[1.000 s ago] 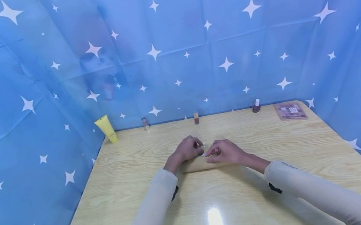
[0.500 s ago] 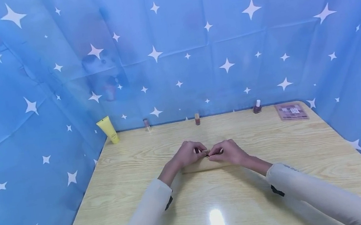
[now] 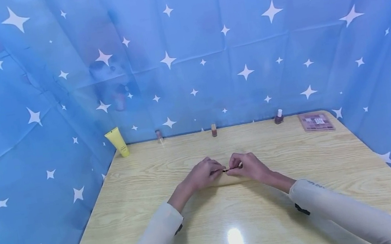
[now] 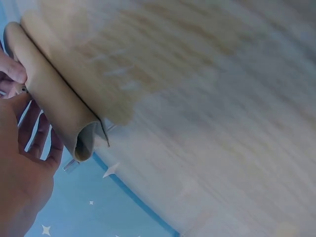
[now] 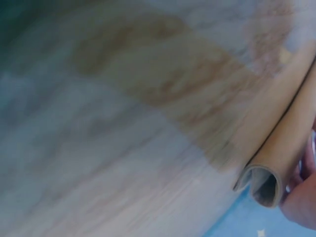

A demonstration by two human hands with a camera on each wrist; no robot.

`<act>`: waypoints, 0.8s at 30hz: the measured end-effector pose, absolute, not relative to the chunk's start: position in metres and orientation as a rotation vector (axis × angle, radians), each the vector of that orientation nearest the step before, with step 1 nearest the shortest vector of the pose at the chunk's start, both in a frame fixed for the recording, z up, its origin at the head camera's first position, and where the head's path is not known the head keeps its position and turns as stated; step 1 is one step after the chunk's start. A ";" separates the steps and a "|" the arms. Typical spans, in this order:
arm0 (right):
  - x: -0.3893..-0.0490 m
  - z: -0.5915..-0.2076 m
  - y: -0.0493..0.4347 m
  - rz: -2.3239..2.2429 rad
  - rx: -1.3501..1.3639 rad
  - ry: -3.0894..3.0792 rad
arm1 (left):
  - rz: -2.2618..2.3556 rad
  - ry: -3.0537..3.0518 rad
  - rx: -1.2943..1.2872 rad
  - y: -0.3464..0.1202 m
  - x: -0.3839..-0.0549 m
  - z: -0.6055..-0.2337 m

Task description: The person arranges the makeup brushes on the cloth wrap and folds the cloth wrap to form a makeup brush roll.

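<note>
A tan leather-like roll (image 3: 226, 181) lies across the middle of the table, under both hands. Its tube-shaped end shows hollow in the left wrist view, where the roll (image 4: 58, 84) has a long dark seam. My left hand (image 3: 203, 174) pinches a small dark piece (image 3: 224, 170) at the roll's middle between thumb and finger. From the other side, my right hand (image 3: 249, 168) pinches at the same spot, fingertips close to the left ones. The right wrist view shows the roll's other open end (image 5: 266, 185), with part of the right hand (image 5: 303, 200) behind it; its fingertips are hidden there.
Along the back edge of the wooden table (image 3: 137, 215) stand a yellow squeeze tube (image 3: 118, 143), a slim small tube (image 3: 159, 136), a small brown-red bottle (image 3: 213, 130) and a dark nail polish bottle (image 3: 278, 117). A makeup palette (image 3: 315, 121) lies at the back right. Starry blue curtains surround it.
My left hand has come down and in from above the roll, so its fingertips now meet the right hand's at the middle. The right hand has shifted only slightly.
</note>
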State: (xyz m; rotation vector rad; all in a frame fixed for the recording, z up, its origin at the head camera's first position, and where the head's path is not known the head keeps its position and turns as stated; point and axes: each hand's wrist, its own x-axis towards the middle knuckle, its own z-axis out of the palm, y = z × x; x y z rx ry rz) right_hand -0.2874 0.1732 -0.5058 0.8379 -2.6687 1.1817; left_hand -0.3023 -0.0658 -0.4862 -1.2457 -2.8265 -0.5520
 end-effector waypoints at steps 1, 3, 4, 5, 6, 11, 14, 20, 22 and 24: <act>-0.287 -0.506 0.173 1.181 0.840 -2.670 | -0.528 -2.825 -1.241 -0.066 -0.301 -0.487; -0.287 -0.506 0.173 1.179 0.848 -2.668 | -0.491 -2.813 -1.232 -0.067 -0.299 -0.488; -0.287 -0.506 0.173 1.175 0.850 -2.668 | -0.478 -2.811 -1.224 -0.067 -0.298 -0.488; -0.287 -0.506 0.173 1.174 0.853 -2.665 | -0.469 -2.810 -1.214 -0.067 -0.298 -0.488; -0.288 -0.506 0.173 1.170 0.855 -2.665 | -0.459 -2.811 -1.203 -0.067 -0.298 -0.489; -0.289 -0.507 0.172 1.150 0.856 -2.675 | -0.444 -2.832 -1.175 -0.065 -0.300 -0.489; -0.289 -0.508 0.172 1.116 0.862 -2.692 | -0.457 -2.836 -1.187 -0.065 -0.300 -0.488; -0.288 -0.506 0.172 1.064 0.907 -2.720 | -0.467 -2.797 -1.219 -0.065 -0.300 -0.491; -0.288 -0.506 0.172 1.054 0.920 -2.721 | -0.450 -2.772 -1.228 -0.064 -0.300 -0.493; -0.288 -0.506 0.173 1.033 0.928 -2.721 | -0.440 -2.751 -1.237 -0.062 -0.301 -0.494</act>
